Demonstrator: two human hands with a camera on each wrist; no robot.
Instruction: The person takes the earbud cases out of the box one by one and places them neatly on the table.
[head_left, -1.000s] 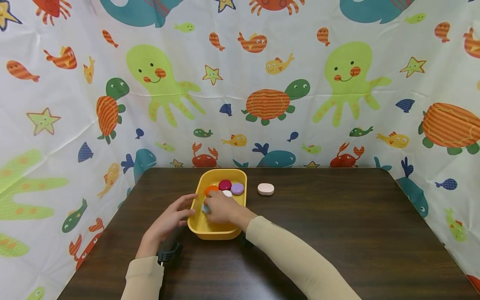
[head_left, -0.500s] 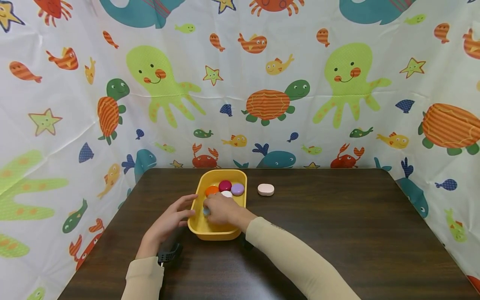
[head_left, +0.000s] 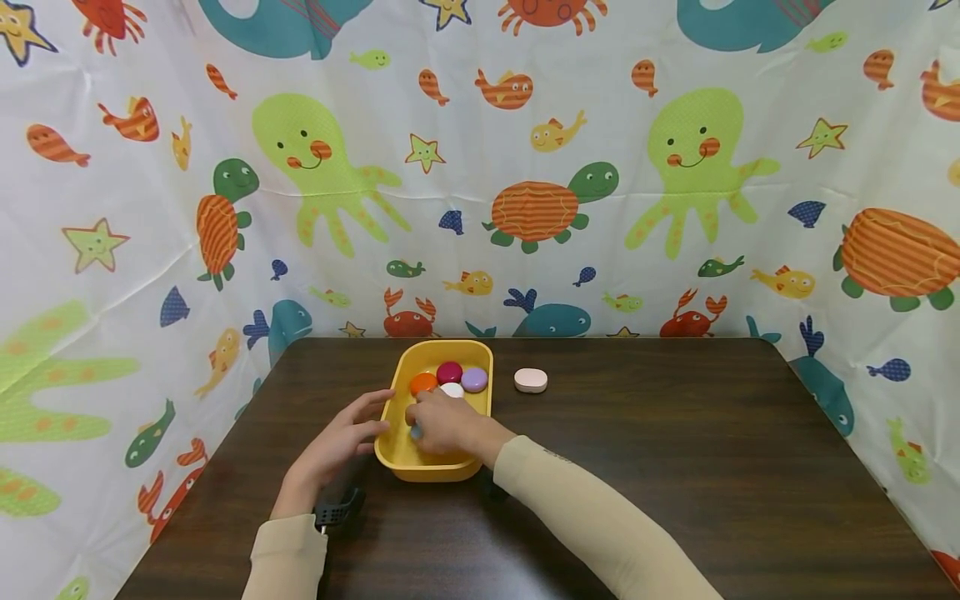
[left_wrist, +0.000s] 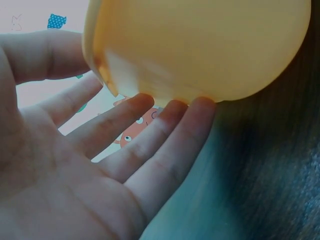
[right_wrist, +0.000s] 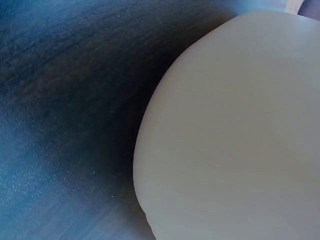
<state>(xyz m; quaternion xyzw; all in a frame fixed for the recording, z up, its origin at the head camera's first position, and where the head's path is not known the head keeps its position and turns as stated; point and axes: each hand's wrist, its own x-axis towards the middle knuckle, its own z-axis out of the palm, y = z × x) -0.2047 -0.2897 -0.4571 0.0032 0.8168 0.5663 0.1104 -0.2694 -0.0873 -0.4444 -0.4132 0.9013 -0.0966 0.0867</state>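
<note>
Pinching a light-blue piece (head_left: 416,432), the right hand (head_left: 447,421) reaches down inside a yellow tray (head_left: 429,473) with its fingers curled. Only a small pale-blue edge of the piece shows below the index finger; its full outline is hidden, and whether it touches the tray floor cannot be told.

Tray: plain, smooth, bright yellow, rounded corners, longer than wide, raised wall with a thin rim. In the left wrist view its wall looks paler and slightly translucent.

Left hand (head_left: 341,442): fingers spread and extended, the fingertips (left_wrist: 202,107) touching the outside of the tray's left wall.

Contents, grouped toward the far end — an orange piece (head_left: 423,383) at left, a glossy crimson piece (head_left: 449,372) behind, a lavender piece (head_left: 474,380) at right, and a white piece (head_left: 452,389) between them, partly covered by the right hand. All four look smooth and rounded.

Outside, near the tray's right wall, a pale pink oval piece (head_left: 530,381) lies on the dark wooden table (head_left: 660,467).
</note>
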